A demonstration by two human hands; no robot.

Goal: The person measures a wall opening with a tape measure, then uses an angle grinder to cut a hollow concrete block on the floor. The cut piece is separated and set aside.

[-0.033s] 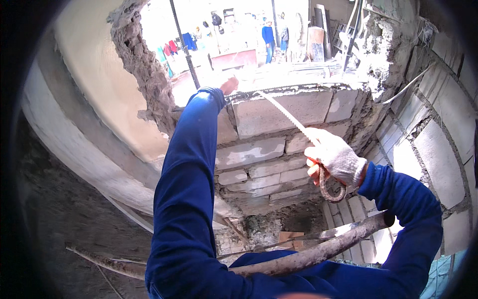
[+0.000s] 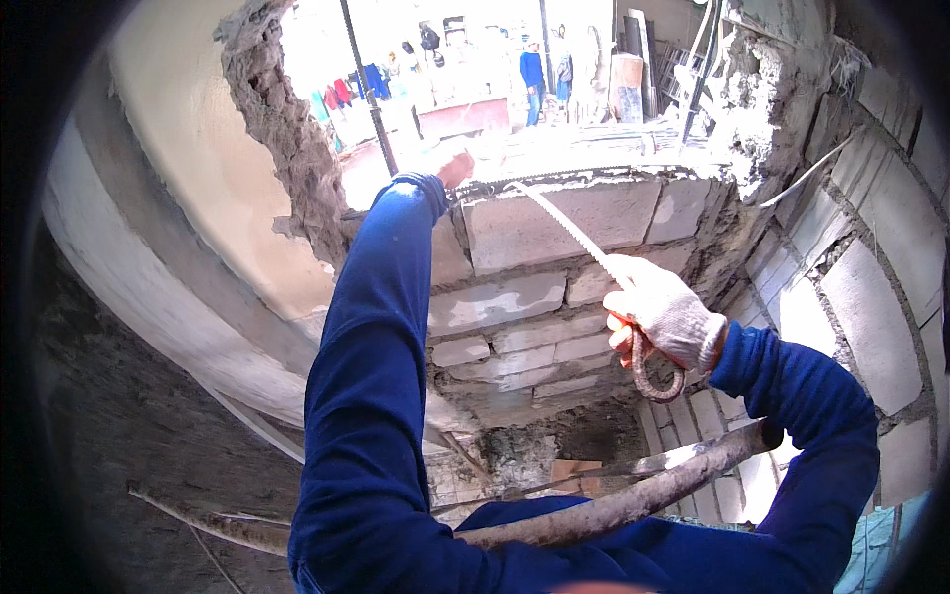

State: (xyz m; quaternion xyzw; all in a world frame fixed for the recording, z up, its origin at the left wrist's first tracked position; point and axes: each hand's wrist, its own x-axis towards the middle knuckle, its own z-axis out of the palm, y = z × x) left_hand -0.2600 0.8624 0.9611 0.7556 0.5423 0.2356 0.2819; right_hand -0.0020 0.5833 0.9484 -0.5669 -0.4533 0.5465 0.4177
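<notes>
My right hand (image 2: 653, 307), in a pale knitted glove with orange on the finger side, is closed around a ribbed steel rod (image 2: 564, 224). Below the fist the rod curls into a rusty hook, and its far tip reaches the top edge of the block wall (image 2: 564, 228). Along that edge lies another thin ribbed bar (image 2: 594, 174). Stretched out to the left, my left hand (image 2: 455, 169) rests at the wall top beside an upright ribbed bar (image 2: 368, 89). Strong glare washes out its fingers, so their grip cannot be made out.
A rusty round pipe (image 2: 633, 500) crosses in front of my body. Broken plaster (image 2: 272, 119) edges the opening on the left, and a block wall (image 2: 876, 307) rises on the right. Beyond the opening a person in blue (image 2: 532, 74) stands in bright light.
</notes>
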